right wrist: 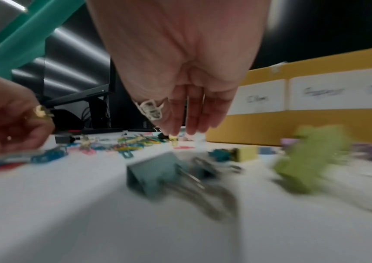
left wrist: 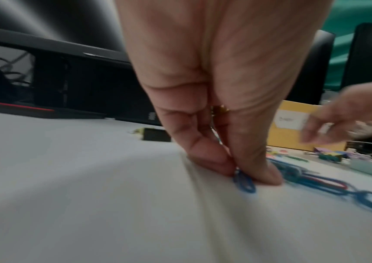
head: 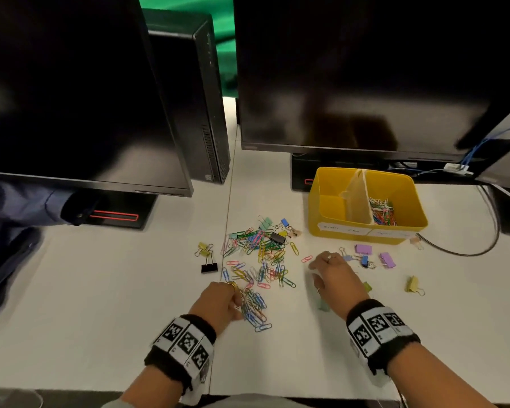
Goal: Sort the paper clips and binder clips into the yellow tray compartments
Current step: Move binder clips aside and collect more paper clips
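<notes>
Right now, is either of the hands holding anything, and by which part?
The left hand pinches a blue paper clip by one end, between thumb and fingertips, low on the white desk. The right hand holds nothing; its fingers hang straight.

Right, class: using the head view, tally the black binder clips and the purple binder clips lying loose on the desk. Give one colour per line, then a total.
Black binder clips: 2
Purple binder clips: 2
Total: 4
</notes>
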Demonstrator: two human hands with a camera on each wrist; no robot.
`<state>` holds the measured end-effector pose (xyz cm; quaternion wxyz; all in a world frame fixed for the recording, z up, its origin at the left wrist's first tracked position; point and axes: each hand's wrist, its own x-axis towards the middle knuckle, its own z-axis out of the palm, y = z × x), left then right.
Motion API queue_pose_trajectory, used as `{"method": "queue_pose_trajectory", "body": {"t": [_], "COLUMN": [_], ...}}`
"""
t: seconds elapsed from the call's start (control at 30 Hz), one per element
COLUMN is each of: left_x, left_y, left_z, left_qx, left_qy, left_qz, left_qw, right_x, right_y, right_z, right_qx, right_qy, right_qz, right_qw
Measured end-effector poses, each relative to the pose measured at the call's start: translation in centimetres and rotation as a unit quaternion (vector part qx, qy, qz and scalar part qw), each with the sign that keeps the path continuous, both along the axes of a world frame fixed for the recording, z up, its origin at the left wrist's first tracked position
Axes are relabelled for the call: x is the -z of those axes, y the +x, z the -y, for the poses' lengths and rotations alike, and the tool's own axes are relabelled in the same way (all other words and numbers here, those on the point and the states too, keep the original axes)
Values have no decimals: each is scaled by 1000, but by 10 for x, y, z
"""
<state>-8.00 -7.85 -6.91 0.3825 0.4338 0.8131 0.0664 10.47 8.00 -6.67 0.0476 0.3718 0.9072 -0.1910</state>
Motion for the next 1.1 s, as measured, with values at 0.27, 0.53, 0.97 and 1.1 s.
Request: {"method": "queue_pose_trajectory", "body": {"t": [0.27,0.53,0.97,1.1], "left_x": [-4,-5,4,1], "left_y": [25,25,33,31], "left_z": [-33,-19,-16,-25], "left_qx": [66,89,124,87], "left_qy": [89,192,1,6], "left_qz": [-133,-221,-154,-120], "left_qw": [985,952,980,989], "right_x": [8,8,1,5], "right_y": [-33,-25,-9,-23], "right_z": [13,24,32,34], "right_qx": [-31,-100,-79,-105], "right_qy": [-27,-67,-121,-74], "right_qz": [15,-30,5,77], "right_qw": [999,992,989,989]}}
